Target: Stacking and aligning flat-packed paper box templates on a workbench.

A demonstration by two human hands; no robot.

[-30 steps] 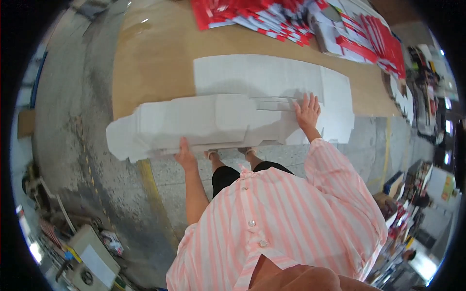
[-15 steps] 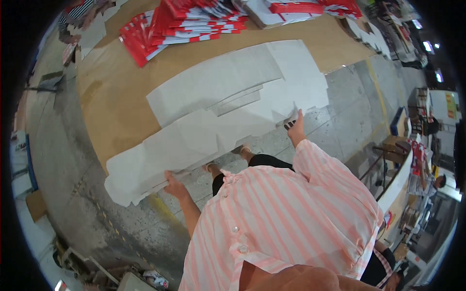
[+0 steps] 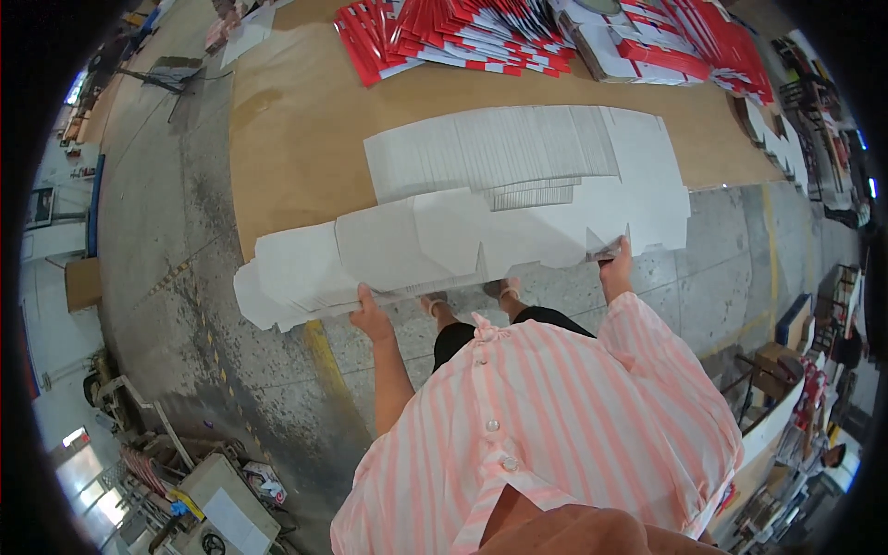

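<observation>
A stack of white die-cut cardboard sheets (image 3: 416, 231) lies partly on the brown table and sticks out past its near edge. Many fine stepped edges show across its middle and far part. My left hand (image 3: 372, 316) grips the stack's near edge toward the left, thumb on top and fingers hidden beneath. Farther right, my right hand (image 3: 617, 268) is closed on the same edge beside a notch, its thumb pointing up over the cardboard.
Red and white printed packages (image 3: 462, 37) are piled at the table's far side, next to a white box (image 3: 601, 46). More white cut sheets (image 3: 772, 139) lie at the far right. The brown tabletop (image 3: 287, 139) ends over a grey concrete floor (image 3: 157, 268). A machine (image 3: 227, 509) stands at lower left.
The view has turned, and the sheets now lie more level across it. Their edges have spread into many more fine steps. Both hands keep hold of the near edge.
</observation>
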